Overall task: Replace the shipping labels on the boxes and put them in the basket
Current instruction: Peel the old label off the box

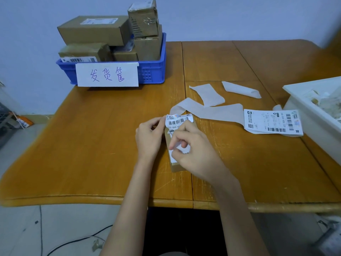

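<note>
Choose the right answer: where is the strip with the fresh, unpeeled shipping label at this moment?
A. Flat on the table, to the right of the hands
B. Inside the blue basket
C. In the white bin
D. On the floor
A: the label strip lies flat on the table, right of the right hand and left hand, just beside the white bin, not in the blue basket.

wooden table | white bin at right edge, holding scraps | black cable on floor
</note>
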The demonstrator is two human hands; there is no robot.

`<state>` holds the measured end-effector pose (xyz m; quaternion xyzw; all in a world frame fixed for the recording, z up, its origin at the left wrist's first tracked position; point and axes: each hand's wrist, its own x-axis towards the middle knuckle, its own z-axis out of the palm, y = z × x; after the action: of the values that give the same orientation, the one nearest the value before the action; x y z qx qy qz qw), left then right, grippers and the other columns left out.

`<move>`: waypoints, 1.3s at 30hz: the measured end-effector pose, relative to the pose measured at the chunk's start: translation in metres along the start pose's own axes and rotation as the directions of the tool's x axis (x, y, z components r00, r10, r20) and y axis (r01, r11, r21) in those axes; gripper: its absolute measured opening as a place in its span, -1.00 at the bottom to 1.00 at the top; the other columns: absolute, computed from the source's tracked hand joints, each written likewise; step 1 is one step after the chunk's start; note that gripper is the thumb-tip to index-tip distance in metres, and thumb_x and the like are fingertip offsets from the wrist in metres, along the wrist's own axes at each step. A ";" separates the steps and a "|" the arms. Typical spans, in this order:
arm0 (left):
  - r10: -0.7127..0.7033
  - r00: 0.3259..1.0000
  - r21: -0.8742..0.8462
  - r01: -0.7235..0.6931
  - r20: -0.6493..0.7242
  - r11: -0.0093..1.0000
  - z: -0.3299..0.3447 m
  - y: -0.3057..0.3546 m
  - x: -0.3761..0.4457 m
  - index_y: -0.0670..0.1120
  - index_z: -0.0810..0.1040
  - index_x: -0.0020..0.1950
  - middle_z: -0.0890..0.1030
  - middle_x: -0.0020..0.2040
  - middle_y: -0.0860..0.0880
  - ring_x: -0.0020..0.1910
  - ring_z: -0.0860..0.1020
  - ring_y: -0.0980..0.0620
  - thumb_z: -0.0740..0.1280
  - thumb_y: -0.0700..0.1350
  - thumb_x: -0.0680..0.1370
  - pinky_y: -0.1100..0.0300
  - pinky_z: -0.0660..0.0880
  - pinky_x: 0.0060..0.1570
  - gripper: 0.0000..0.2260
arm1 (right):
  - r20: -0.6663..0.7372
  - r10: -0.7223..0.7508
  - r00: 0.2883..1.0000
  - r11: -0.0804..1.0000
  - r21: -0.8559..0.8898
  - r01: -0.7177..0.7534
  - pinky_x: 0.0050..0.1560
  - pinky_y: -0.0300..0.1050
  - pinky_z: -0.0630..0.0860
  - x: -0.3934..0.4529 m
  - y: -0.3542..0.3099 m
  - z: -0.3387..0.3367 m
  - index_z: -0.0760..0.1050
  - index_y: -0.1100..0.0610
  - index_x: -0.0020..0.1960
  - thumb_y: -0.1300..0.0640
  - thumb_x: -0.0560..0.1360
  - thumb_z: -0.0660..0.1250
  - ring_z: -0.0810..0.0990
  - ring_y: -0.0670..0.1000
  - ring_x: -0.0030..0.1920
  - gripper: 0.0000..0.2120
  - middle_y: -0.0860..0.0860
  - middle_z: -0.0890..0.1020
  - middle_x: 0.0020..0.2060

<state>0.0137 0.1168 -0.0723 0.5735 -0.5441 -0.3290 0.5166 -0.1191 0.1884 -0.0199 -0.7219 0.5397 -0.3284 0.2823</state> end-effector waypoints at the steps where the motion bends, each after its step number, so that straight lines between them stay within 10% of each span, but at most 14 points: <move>1: 0.001 1.000 0.002 -0.001 -0.002 1.000 0.000 0.000 0.000 0.01 0.73 -0.14 0.58 -0.43 0.04 -0.39 0.41 0.07 0.35 0.04 0.59 -0.03 0.42 -0.31 -0.78 | 0.006 -0.009 1.000 0.999 -0.033 0.009 -0.07 -0.31 0.34 0.001 0.000 0.001 0.54 0.06 -0.19 0.27 0.45 0.36 0.41 -0.13 -0.08 -0.87 -0.13 0.42 -0.09; 14: 0.005 1.000 0.019 -0.004 -0.014 1.000 0.001 -0.001 0.000 -0.03 0.75 -0.04 0.59 -0.43 0.19 -0.45 0.40 0.20 0.34 0.00 0.61 0.17 0.34 -0.30 -0.80 | 0.058 -0.002 0.998 0.998 0.059 -0.001 -0.17 -0.30 0.40 0.001 -0.002 -0.006 0.55 0.02 -0.09 0.34 0.48 0.28 0.42 -0.09 -0.18 -0.77 -0.11 0.41 -0.15; 34: -0.023 1.000 0.033 0.024 -0.010 0.999 0.000 0.000 0.000 0.01 0.73 -0.10 0.59 -0.42 0.12 -0.39 0.43 0.11 0.35 0.04 0.59 -0.06 0.50 -0.24 -0.79 | -0.078 0.062 0.995 0.984 0.172 -0.048 -0.32 -0.33 0.41 -0.002 0.000 -0.003 0.43 0.04 -0.14 0.35 0.36 0.40 0.39 -0.13 -0.38 -0.74 -0.03 0.46 -0.40; 39: -0.003 1.000 0.045 0.004 -0.017 0.999 0.000 -0.002 0.001 0.02 0.73 -0.10 0.55 -0.44 0.04 -0.40 0.40 0.09 0.33 0.10 0.57 -0.12 0.52 -0.21 -0.76 | 0.061 0.026 0.998 0.998 0.058 -0.029 -0.24 -0.19 0.43 -0.002 -0.001 -0.004 0.40 0.01 -0.11 0.06 0.32 0.54 0.40 -0.13 -0.31 -0.68 -0.05 0.49 -0.34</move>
<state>0.0143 0.1156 -0.0737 0.5889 -0.5459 -0.3127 0.5074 -0.1220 0.1902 -0.0169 -0.7154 0.5309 -0.3183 0.3241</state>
